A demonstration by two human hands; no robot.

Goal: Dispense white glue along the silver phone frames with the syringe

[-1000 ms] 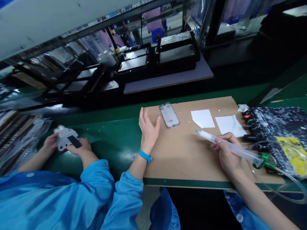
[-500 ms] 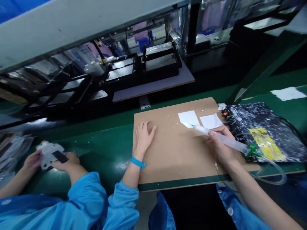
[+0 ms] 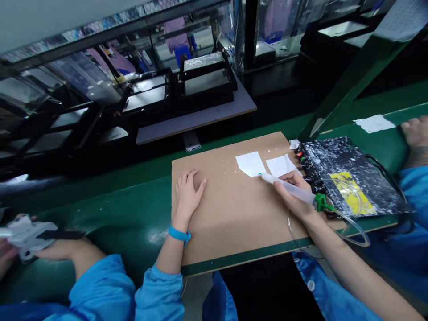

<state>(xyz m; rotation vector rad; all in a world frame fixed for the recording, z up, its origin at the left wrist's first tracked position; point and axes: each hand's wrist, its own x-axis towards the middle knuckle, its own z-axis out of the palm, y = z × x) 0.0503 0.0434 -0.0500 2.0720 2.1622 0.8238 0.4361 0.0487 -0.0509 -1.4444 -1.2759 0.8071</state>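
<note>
My left hand (image 3: 188,196) lies flat on the left part of a brown cardboard sheet (image 3: 227,227), fingers stretched out and thumb apart, holding nothing. In my right hand (image 3: 296,196) is a dispensing syringe (image 3: 299,191) with a translucent barrel, gripped like a pen. Its blue needle tip points left, at the lower edge of a white paper piece (image 3: 250,163); whether it touches cannot be made out. A second white paper (image 3: 281,165) lies close behind my right hand. From the syringe's green cap (image 3: 320,202) a clear tube loops towards the speckled black box on the right.
The speckled black dispenser box (image 3: 354,156) with a yellow label stands right of the cardboard. Black trays (image 3: 207,82) sit on a raised shelf behind. At left, a co-worker's hands hold a whitish part (image 3: 31,236); another person's hand (image 3: 416,130) rests at far right.
The view has swung to the right, so the bench appears shifted left. A person's hand and blue sleeve have come into view at far right. My hands keep the same poses.
</note>
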